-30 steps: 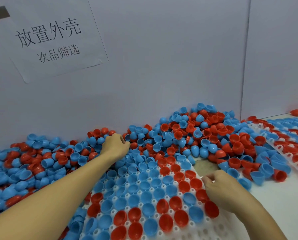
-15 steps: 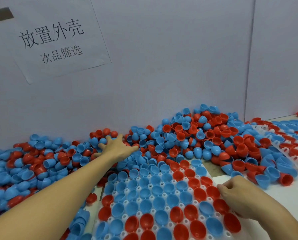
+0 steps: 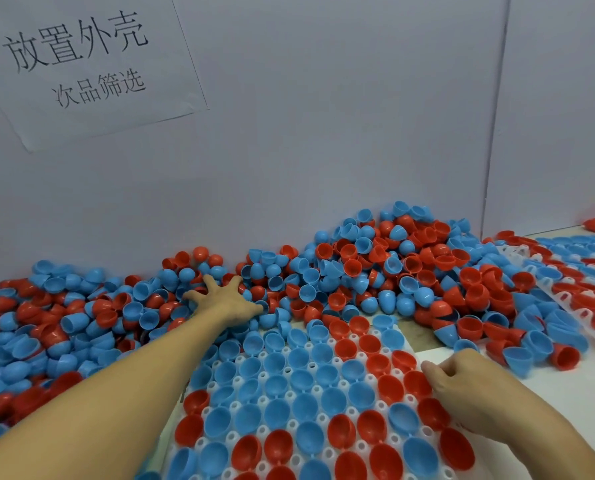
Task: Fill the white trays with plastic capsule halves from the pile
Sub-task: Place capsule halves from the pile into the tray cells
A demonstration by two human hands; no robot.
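Note:
A long pile of red and blue capsule halves [image 3: 375, 268] lies against the back wall. In front of me a white tray [image 3: 337, 455] holds rows of blue and red halves, open side up. My left hand [image 3: 225, 299] reaches into the pile beyond the tray's far left corner, fingers spread flat on the halves. My right hand [image 3: 462, 386] rests at the tray's right edge with fingers curled under; what they hold, if anything, is hidden.
A second white tray [image 3: 566, 306] with red and blue halves lies at the right, partly under the pile. A paper sign [image 3: 88, 64] is taped to the grey wall. Bare white tabletop [image 3: 587, 403] shows at the right, near my right forearm.
My left hand went from curled on the pile to fingers spread flat over the halves. My right hand stayed at the tray's right edge. The view shifted slightly.

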